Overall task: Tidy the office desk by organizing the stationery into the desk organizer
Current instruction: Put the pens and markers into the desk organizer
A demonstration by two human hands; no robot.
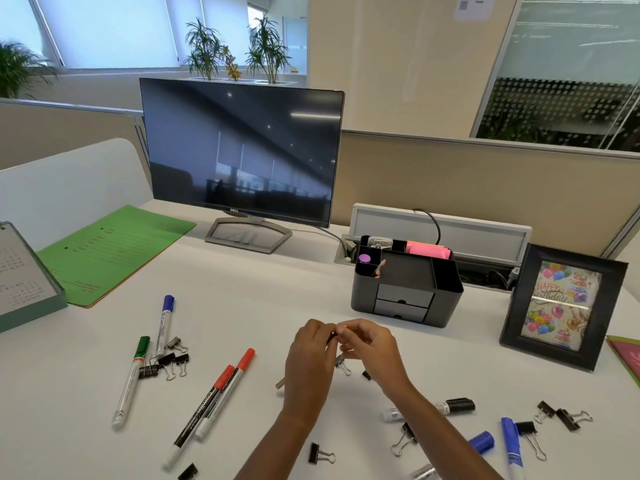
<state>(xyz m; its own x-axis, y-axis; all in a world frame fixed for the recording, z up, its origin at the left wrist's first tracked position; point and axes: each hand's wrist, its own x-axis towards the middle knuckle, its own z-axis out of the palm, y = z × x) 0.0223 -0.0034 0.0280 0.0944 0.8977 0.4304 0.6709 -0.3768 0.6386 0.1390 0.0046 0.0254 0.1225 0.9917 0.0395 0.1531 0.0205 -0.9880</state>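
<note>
Between the 2 hands: dark clip [331, 337], small, held above the desk [263, 306].
Left hand [309, 355]: fingertips pinching the clip from its left.
Right hand [369, 342]: fingertips pinching it from the right.
Desk organizer [363, 296]: ahead and rightward of the grip, near, not touching.
Nearer hand: right, probably best for the carry.
Clip axis: too small to tell.
</note>
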